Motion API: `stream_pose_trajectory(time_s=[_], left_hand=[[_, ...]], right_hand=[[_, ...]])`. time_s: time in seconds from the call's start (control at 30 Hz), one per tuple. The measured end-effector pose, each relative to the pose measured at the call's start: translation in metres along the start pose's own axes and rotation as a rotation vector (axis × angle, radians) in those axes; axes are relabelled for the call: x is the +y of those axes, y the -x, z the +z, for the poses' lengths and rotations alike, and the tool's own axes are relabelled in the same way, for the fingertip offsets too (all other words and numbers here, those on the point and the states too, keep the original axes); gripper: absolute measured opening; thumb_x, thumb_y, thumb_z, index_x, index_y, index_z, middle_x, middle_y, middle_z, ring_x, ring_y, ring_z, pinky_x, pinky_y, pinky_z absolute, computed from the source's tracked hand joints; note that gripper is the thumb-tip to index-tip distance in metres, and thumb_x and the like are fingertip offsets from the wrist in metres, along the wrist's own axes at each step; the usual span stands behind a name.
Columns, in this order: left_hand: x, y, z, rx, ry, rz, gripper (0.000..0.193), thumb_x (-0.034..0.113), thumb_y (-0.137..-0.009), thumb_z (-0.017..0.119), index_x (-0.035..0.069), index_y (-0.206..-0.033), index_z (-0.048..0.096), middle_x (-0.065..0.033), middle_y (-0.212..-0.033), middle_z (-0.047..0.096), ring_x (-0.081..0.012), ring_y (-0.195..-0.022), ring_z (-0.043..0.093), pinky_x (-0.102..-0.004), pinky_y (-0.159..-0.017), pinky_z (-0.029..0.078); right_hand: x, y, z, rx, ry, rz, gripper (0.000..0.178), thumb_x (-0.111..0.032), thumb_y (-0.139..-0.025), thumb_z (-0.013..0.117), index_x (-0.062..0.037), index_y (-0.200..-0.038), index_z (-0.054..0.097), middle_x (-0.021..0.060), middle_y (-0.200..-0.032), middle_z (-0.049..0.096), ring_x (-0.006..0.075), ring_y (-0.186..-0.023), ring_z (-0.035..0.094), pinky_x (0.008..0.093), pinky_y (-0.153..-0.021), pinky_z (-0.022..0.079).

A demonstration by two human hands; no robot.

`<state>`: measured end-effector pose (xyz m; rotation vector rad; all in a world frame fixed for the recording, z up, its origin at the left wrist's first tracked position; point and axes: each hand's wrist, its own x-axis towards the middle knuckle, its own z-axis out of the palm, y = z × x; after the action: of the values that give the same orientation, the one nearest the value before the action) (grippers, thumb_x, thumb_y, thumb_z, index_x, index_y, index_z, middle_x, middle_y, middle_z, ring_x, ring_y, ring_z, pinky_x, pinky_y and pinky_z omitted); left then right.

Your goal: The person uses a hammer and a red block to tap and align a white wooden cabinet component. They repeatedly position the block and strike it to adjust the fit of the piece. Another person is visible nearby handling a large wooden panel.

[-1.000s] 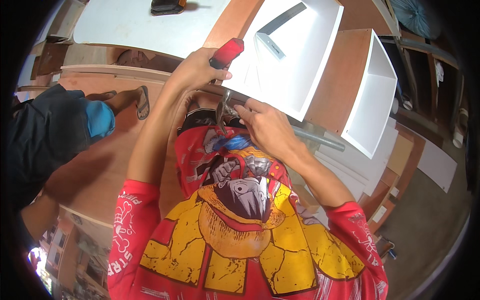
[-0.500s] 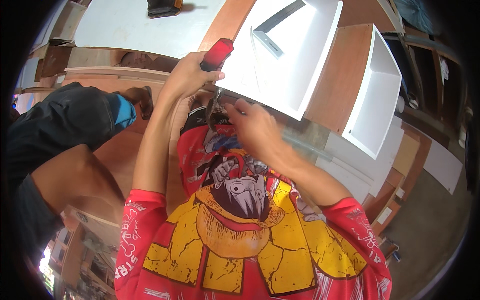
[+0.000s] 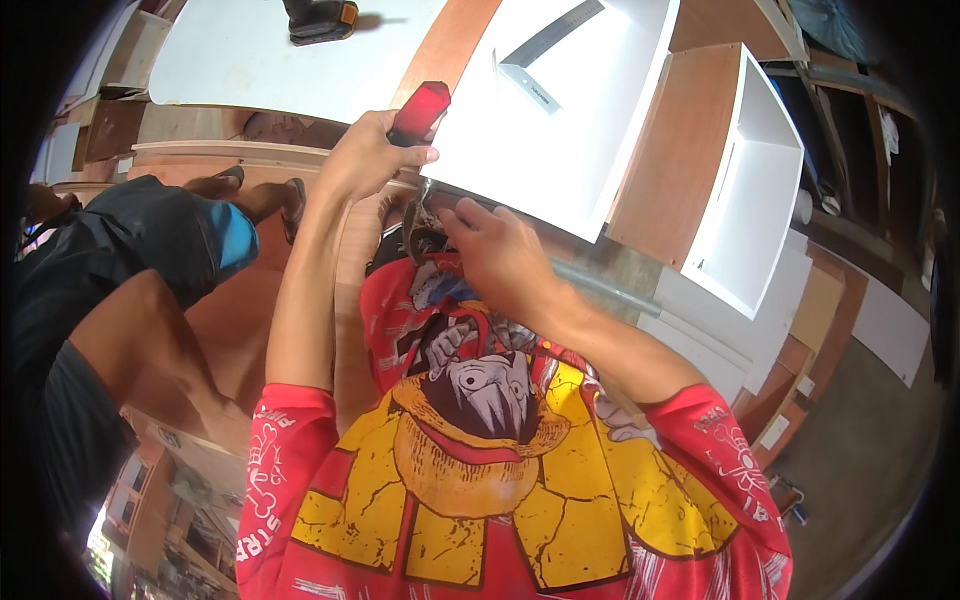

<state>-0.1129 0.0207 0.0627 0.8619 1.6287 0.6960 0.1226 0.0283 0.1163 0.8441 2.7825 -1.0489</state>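
Observation:
My left hand point(image 3: 365, 155) is closed around a red, faceted object point(image 3: 422, 112) with a darker lower part, held beside the near left corner of a white box-shaped cabinet point(image 3: 520, 165). Its exact kind does not show. Just below that corner, my right hand point(image 3: 500, 255) grips a claw hammer point(image 3: 612, 287) close to its head. The grey tubular handle sticks out to the right of my hand, and the curved metal head lies to its left, in front of my shirt. Inside the cabinet rests a metal try square point(image 3: 535, 75).
A second white open box point(image 3: 750, 190) with a brown wooden side stands at the right. A cordless tool's black base point(image 3: 320, 22) sits on a white panel point(image 3: 270, 65). Another person point(image 3: 140, 240) in dark clothes is close on my left. Board offcuts point(image 3: 870, 320) lean at far right.
Both my hands have shifted slightly left, with the red object and hammer. The cabinet sits slightly further left in view. The person at left has shifted, and a second foot now shows.

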Motion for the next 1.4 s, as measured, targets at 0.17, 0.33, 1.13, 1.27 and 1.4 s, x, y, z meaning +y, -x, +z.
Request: stream_pose_trajectory(time_s=[0.17, 0.33, 1.13, 1.27, 1.4], left_hand=[[-0.004, 0.003, 0.002, 0.048, -0.042, 0.032, 0.033, 0.023, -0.087, 0.087, 0.0, -0.105, 0.071, 0.0011, -0.075, 0.06, -0.0095, -0.061, 0.051, -0.029, -0.056, 0.041], [-0.006, 0.014, 0.006, 0.066, -0.073, 0.048, 0.033, 0.022, -0.089, 0.085, -0.002, -0.108, 0.072, 0.0022, -0.076, 0.059, -0.0078, -0.06, 0.049, -0.0275, -0.054, 0.04], [-0.058, 0.066, 0.063, 0.704, 0.538, 0.048, 0.031, 0.024, -0.098, 0.08, -0.002, -0.114, 0.074, 0.0003, -0.078, 0.063, -0.0079, -0.065, 0.058, -0.0251, -0.058, 0.05], [-0.063, 0.07, 0.056, 0.687, 0.603, 0.055, 0.029, 0.023, -0.098, 0.079, -0.002, -0.112, 0.073, -0.0003, -0.078, 0.064, -0.0083, -0.066, 0.059, -0.025, -0.059, 0.05], [-0.074, 0.076, 0.055, 0.692, 0.7, 0.006, 0.023, 0.009, -0.1, 0.072, -0.004, -0.118, 0.074, -0.0088, -0.103, 0.076, -0.0066, -0.07, 0.057, -0.0229, -0.065, 0.048]], right_hand=[[0.002, 0.004, -0.007, -0.052, 0.038, -0.03, 0.046, 0.004, -0.075, 0.066, 0.0035, -0.121, 0.064, 0.0161, -0.111, 0.062, 0.0402, -0.085, 0.065, 0.0505, -0.071, 0.06], [0.004, 0.01, -0.014, -0.06, 0.014, 0.04, 0.043, 0.002, -0.08, 0.067, 0.0034, -0.123, 0.067, 0.0175, -0.111, 0.065, 0.0403, -0.086, 0.067, 0.05, -0.073, 0.06], [0.018, -0.008, -0.033, 0.269, -0.44, -0.026, 0.025, -0.005, -0.1, 0.066, 0.0039, -0.123, 0.066, 0.0241, -0.087, 0.068, 0.0439, -0.078, 0.067, 0.0471, -0.07, 0.052], [0.01, -0.037, -0.021, 0.254, -0.296, -0.175, 0.036, -0.004, -0.097, 0.068, -0.0007, -0.133, 0.067, 0.0196, -0.081, 0.066, 0.039, -0.072, 0.067, 0.0464, -0.065, 0.053], [-0.008, -0.045, -0.023, 0.269, -0.244, -0.231, 0.043, -0.003, -0.096, 0.069, -0.004, -0.138, 0.066, 0.0178, -0.081, 0.066, 0.0365, -0.07, 0.067, 0.0454, -0.062, 0.054]])
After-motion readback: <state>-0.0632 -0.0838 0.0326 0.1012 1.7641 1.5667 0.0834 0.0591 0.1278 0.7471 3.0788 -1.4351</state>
